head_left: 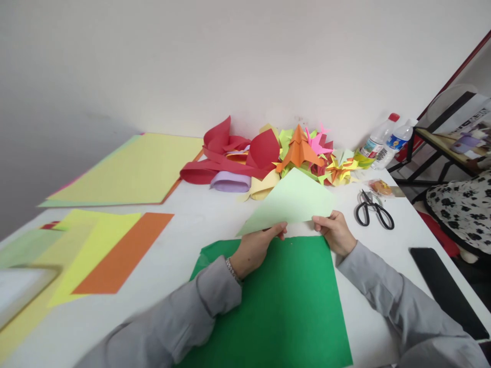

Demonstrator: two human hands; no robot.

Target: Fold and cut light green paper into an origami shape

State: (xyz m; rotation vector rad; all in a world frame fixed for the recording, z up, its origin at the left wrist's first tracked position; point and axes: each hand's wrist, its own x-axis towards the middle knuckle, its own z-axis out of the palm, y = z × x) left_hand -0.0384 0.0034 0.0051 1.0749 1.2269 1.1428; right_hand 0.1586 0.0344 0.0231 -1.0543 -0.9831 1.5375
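Between my two hands a pale green sheet of paper [292, 199] is held up, tilted, with one corner pointing away from me. My left hand [253, 250] pinches its near edge between thumb and fingers. At the right corner my right hand [335, 231] grips the same sheet, thumb on top. Beneath them a large dark green sheet [280, 306] lies on the white table [153, 260], partly covered by my left forearm. Just beyond the pale paper sit an orange folded paper piece [299, 151] and red paper loops [238, 163].
Large yellow sheets [141, 168] are stacked at the back left, with orange paper [128, 250] and yellow strips nearer. Black-handled scissors [374, 209] lie to the right, near a small wrapped packet [380, 187]. Plastic bottles [395, 145] stand by the wall. A black flat object [447, 291] lies along the right edge.
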